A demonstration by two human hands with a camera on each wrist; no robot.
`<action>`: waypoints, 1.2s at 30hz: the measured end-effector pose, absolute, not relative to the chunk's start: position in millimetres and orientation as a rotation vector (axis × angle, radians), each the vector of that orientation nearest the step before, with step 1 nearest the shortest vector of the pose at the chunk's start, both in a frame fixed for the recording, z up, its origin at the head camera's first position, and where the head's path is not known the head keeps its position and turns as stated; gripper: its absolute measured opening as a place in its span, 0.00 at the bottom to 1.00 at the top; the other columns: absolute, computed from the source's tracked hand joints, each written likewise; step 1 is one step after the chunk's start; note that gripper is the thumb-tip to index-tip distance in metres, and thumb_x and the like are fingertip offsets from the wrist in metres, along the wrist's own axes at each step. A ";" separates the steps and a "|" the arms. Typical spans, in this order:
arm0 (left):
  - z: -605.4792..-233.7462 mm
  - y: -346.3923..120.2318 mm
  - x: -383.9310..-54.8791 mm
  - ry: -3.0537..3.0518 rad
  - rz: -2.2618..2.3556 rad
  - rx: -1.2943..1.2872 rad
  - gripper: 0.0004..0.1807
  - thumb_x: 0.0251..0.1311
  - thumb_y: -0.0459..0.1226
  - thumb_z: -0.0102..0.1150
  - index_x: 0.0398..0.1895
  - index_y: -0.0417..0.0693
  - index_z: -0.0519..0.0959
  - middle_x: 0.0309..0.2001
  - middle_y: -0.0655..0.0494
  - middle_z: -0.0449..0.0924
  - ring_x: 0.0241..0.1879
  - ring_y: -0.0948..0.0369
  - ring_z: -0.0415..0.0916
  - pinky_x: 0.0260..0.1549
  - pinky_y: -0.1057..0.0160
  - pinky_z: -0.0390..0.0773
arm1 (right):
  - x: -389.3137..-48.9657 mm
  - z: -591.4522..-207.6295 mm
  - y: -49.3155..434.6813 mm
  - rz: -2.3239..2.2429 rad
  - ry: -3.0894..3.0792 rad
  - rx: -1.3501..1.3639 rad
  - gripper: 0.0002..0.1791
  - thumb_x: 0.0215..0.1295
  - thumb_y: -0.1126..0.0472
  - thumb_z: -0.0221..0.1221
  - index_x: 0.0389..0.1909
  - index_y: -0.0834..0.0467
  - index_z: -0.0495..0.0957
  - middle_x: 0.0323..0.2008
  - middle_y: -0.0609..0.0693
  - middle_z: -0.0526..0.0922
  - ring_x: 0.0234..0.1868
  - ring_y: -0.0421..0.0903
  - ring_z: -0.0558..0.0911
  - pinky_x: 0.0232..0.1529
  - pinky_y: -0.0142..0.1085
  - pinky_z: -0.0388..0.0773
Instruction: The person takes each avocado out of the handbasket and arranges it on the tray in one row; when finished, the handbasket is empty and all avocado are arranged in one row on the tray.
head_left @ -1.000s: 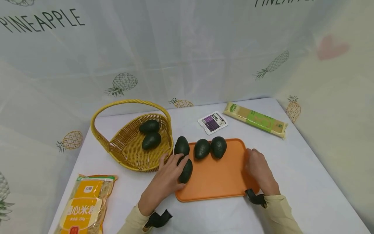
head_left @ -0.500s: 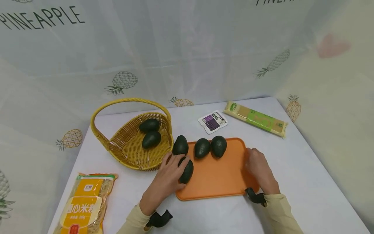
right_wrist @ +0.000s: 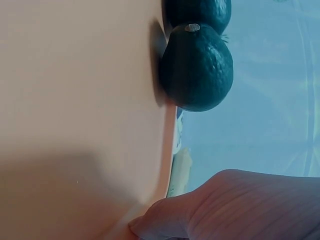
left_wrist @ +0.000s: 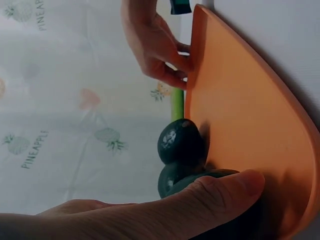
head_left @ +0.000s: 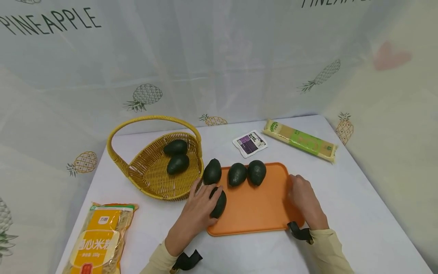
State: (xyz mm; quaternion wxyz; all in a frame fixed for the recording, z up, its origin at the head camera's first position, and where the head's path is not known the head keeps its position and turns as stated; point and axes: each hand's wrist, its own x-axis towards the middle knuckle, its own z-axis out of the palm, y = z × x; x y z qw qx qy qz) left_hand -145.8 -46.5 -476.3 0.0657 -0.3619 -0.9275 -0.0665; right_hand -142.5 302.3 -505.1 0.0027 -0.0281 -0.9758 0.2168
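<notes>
In the head view my left hand (head_left: 196, 209) lies over a dark green avocado (head_left: 220, 204) at the left edge of the orange tray (head_left: 260, 211). Its thumb and fingers curl round that avocado, as the left wrist view also shows with the thumb (left_wrist: 227, 195) on it. Just beyond the fingertips sits another avocado (head_left: 212, 172), by the tray's far left corner. Two more avocados, one left (head_left: 237, 174) and one right (head_left: 256, 172), lie side by side along the tray's far edge. My right hand (head_left: 305, 199) grips the tray's right edge.
A yellow wicker basket (head_left: 155, 186) with a tall handle stands left of the tray, holding two avocados (head_left: 178, 164). A yellow noodle bag (head_left: 99, 239) lies front left. Behind the tray are a white-and-purple packet (head_left: 249, 143) and a long green-and-yellow packet (head_left: 301, 140).
My left fingers have drawn back slightly from the avocado at the far left corner, so more of it shows. The right hand stays on the tray's edge.
</notes>
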 end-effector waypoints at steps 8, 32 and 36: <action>-476.6 -51.8 -145.1 -2.848 -0.285 -1.111 0.54 0.42 0.46 0.91 0.75 0.40 0.74 0.68 0.40 0.77 0.70 0.43 0.75 0.78 0.41 0.67 | -144.9 -504.5 296.6 0.666 -3.093 -0.133 0.18 0.60 0.81 0.58 0.53 0.80 0.77 0.36 0.69 0.80 0.34 0.59 0.80 0.38 0.52 0.83; -428.7 -60.6 -142.7 -3.092 -0.807 -0.933 0.49 0.51 0.32 0.84 0.78 0.38 0.70 0.74 0.33 0.70 0.71 0.38 0.74 0.61 0.42 0.83 | -144.9 -499.9 307.1 0.682 -3.122 -0.115 0.14 0.60 0.81 0.56 0.48 0.78 0.77 0.32 0.65 0.77 0.30 0.55 0.75 0.32 0.45 0.76; -402.7 -81.3 -158.2 -3.112 -0.828 -0.750 0.40 0.58 0.32 0.79 0.74 0.37 0.74 0.69 0.36 0.77 0.66 0.40 0.79 0.62 0.41 0.82 | -145.3 -502.7 304.7 0.696 -3.081 -0.081 0.14 0.61 0.82 0.55 0.47 0.78 0.78 0.31 0.65 0.78 0.30 0.55 0.76 0.33 0.46 0.77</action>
